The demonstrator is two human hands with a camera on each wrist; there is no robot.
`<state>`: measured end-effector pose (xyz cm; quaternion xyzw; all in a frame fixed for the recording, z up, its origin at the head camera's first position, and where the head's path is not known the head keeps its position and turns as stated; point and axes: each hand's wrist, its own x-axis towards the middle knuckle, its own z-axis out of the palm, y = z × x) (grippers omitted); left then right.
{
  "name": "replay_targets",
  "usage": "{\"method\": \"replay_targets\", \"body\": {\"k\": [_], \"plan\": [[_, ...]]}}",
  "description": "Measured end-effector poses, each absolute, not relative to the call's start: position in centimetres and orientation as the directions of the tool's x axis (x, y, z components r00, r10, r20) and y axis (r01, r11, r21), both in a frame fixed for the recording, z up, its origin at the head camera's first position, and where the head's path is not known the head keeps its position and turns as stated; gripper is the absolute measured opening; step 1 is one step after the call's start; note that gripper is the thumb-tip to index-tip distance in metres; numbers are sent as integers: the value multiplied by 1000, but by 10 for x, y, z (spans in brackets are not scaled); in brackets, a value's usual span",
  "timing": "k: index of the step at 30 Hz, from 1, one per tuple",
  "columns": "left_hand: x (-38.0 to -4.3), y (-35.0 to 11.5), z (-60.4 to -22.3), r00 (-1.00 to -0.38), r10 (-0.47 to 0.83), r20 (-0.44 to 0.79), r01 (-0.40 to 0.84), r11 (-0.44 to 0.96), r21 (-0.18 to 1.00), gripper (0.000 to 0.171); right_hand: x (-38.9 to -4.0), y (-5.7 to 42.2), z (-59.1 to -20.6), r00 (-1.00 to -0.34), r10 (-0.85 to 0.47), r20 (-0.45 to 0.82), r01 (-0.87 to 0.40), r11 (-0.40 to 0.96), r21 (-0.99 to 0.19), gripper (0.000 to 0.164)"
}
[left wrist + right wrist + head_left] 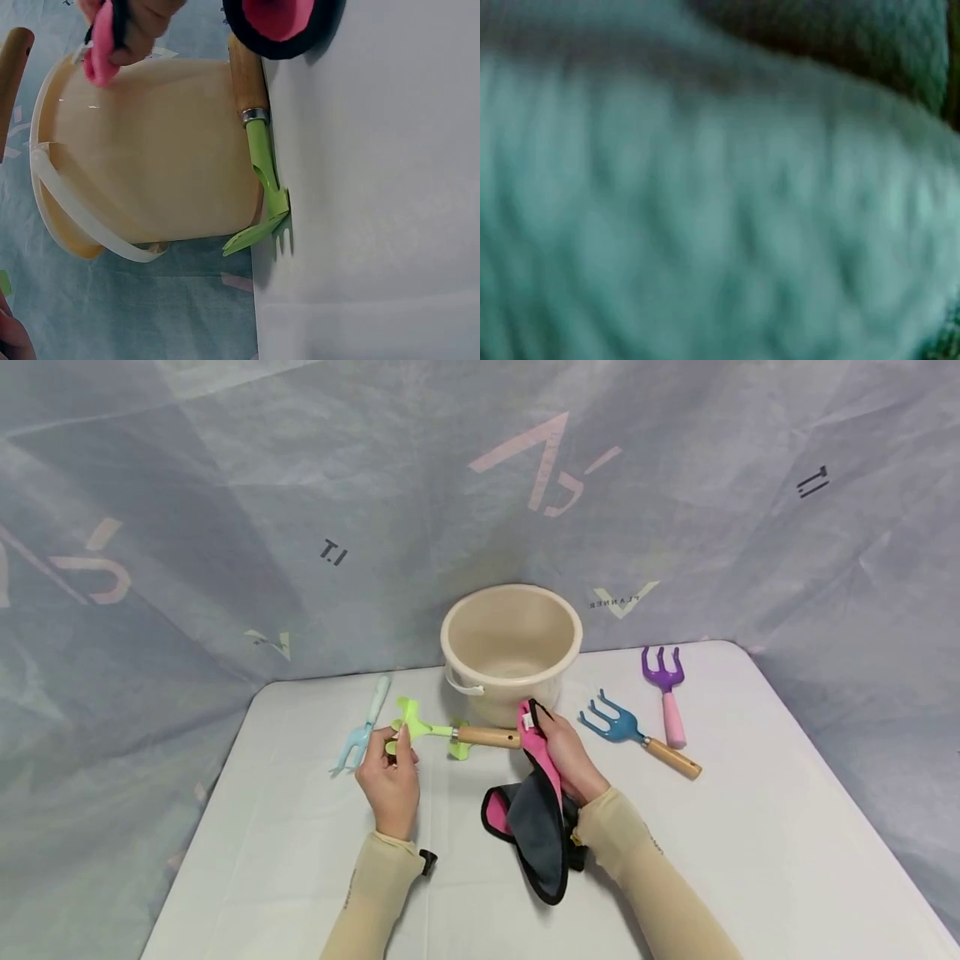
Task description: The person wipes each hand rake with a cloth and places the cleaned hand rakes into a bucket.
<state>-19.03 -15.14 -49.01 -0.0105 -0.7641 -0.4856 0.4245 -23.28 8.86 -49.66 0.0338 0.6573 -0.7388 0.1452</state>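
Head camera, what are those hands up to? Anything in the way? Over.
Left hand pinching green tool by its head. Right hand gripping pink-and-gray fabric. Possible obstacle: another green tool below.

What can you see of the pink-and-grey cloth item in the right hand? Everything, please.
The cloth item looks like soft fabric, dark grey on one side and bright pink on the other, edged in black, with a small white label near its top. The right hand grips that upper end in front of the bucket; the rest hangs loosely, a lower fold showing pink. Whether it touches the table is unclear.
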Motion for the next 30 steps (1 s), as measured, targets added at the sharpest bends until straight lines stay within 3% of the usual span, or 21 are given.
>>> {"method": "replay_targets", "body": {"k": [6,11,15,30], "plan": [[-192,-153,-487,-639,-378,669,416,562,715,16,-243,99,-506,-979,-109,-171,157,123,-980,53],[-193,-153,-486,-634,-388,669,418,556,718,15,-248,104,-517,-990,-93,-106,76,275,-958,36],[-194,-151,-482,-640,-380,668,424,550,719,16,-247,106,-520,-986,-102,-128,93,297,-950,27],[-259,-127,-422,-608,-271,746,424,685,593,22,-246,108,-524,-978,-126,-166,126,279,-952,34]]}}
